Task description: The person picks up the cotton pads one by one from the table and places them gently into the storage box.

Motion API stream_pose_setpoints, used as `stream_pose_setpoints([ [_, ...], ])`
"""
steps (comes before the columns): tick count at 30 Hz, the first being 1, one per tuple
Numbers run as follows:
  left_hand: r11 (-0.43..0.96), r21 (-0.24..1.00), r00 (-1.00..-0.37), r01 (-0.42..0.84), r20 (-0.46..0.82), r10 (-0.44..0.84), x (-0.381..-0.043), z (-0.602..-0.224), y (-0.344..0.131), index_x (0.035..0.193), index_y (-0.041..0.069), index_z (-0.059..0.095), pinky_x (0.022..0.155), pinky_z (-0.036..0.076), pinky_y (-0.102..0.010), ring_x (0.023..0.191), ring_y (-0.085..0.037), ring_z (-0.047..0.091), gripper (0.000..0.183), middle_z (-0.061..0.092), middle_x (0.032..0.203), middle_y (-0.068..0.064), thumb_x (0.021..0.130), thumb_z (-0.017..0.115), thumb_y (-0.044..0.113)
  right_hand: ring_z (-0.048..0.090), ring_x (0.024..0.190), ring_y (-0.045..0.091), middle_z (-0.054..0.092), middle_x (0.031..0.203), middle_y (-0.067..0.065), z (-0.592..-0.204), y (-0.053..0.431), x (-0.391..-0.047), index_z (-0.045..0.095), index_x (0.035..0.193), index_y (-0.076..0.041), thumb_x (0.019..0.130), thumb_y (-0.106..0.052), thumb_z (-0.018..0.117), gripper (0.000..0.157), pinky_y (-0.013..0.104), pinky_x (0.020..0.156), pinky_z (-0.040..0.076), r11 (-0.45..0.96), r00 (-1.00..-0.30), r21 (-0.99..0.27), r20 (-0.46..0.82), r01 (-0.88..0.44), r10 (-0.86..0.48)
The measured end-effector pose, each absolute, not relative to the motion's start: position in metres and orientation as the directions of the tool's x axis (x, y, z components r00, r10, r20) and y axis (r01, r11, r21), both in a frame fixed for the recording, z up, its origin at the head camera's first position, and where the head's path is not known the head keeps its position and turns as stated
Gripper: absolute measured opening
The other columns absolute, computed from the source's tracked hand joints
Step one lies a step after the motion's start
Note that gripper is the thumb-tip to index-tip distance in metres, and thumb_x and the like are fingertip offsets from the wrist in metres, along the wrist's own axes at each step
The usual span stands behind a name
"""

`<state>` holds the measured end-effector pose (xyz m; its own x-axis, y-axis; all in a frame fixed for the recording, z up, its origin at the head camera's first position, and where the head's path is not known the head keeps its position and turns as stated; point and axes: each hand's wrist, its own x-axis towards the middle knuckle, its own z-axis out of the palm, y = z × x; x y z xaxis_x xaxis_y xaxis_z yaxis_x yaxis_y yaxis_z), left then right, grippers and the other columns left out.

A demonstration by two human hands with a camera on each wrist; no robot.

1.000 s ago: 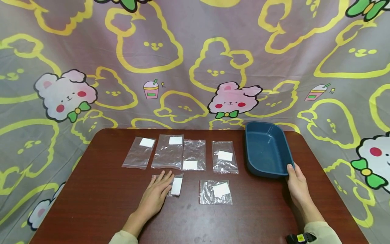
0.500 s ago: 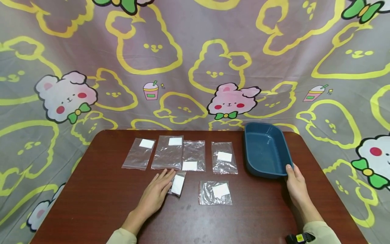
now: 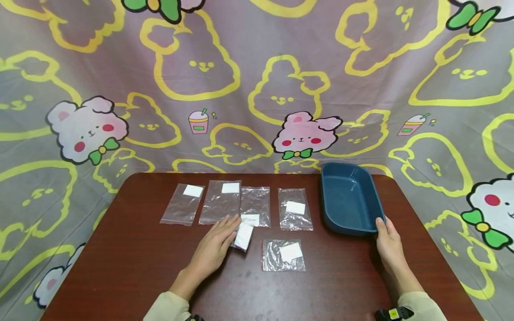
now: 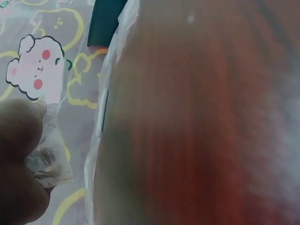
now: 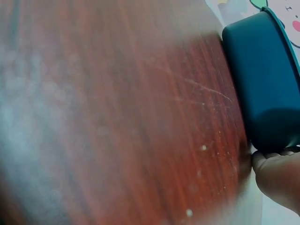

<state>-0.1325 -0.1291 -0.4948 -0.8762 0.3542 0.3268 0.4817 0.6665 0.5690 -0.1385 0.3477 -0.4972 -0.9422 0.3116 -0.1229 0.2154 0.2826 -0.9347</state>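
Observation:
My left hand (image 3: 213, 247) pinches a small clear zip bag with a white label (image 3: 243, 236), its fingers covering the bag's left part. In the left wrist view the clear plastic (image 4: 51, 164) sticks out past the dark, close-up fingers (image 4: 21, 126). The label overlaps the bag behind it in the head view. At the right, my right hand (image 3: 390, 245) grips the near right corner of a deep blue plastic basin (image 3: 349, 231), thumb on the rim. Nothing lies inside the basin. Its outer wall (image 5: 267, 79) shows in the right wrist view.
Labelled clear zip bags lie flat in a back row: a left one (image 3: 180, 207), a wider one (image 3: 218, 204), a partly covered one (image 3: 257, 199) and one beside the basin (image 3: 294, 219). Another bag (image 3: 273, 258) lies nearer. A patterned cloth (image 3: 225, 102) hangs behind the brown table (image 3: 321, 285).
My left hand has moved right and slightly away with the small bag, whose label now overlaps the bag behind. The right hand and basin stay in place; the head view has tilted slightly.

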Motion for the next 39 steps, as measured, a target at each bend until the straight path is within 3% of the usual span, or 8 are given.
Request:
stream_pose_setpoints([
  [8,0.641,0.545,-0.84,0.54,0.394,0.372,-0.141,-0.49,-0.117,0.144,0.006,0.055,0.113,0.032,-0.058,0.139,-0.036,0.043,0.041,0.05,0.149,-0.012,0.104,0.057,0.014,0.02,0.146,0.038,0.024,0.161,0.025,-0.497,0.348,-0.137,0.016,0.161,-0.004,0.109,-0.045,0.026,0.066,0.056,0.12,0.016,0.329,-0.946,-0.923,-0.093,0.199,0.312],
  [17,0.618,0.545,-0.825,0.566,0.377,0.422,-0.151,-0.481,-0.101,0.146,0.008,0.053,0.115,0.03,-0.057,0.141,-0.035,0.04,0.042,0.046,0.152,-0.009,0.105,0.054,0.015,0.021,0.146,0.038,0.026,0.16,0.024,-0.501,0.35,-0.135,0.018,0.161,-0.005,0.11,-0.044,0.027,0.065,0.056,0.119,0.018,0.337,-0.942,-0.92,-0.087,0.2,0.323],
  [31,0.585,0.579,-0.818,0.568,0.317,0.48,-0.165,-0.467,-0.059,0.153,0.018,0.044,0.119,0.025,-0.046,0.146,-0.021,0.032,0.045,0.04,0.157,0.002,0.109,0.045,0.024,0.026,0.144,0.037,0.032,0.157,0.025,-0.497,0.344,-0.135,0.024,0.159,-0.004,0.109,-0.045,0.031,0.065,0.056,0.118,0.021,0.353,-0.931,-0.915,-0.058,0.193,0.36],
  [39,0.519,0.637,-0.81,0.57,0.327,0.487,-0.175,-0.465,-0.031,0.152,0.016,0.047,0.118,0.027,-0.04,0.145,-0.02,0.035,0.044,0.039,0.157,0.004,0.109,0.045,0.023,0.028,0.142,0.037,0.034,0.156,0.025,-0.498,0.344,-0.136,0.027,0.158,-0.002,0.109,-0.044,0.033,0.064,0.055,0.118,0.021,0.349,-0.924,-0.916,-0.054,0.196,0.378],
])
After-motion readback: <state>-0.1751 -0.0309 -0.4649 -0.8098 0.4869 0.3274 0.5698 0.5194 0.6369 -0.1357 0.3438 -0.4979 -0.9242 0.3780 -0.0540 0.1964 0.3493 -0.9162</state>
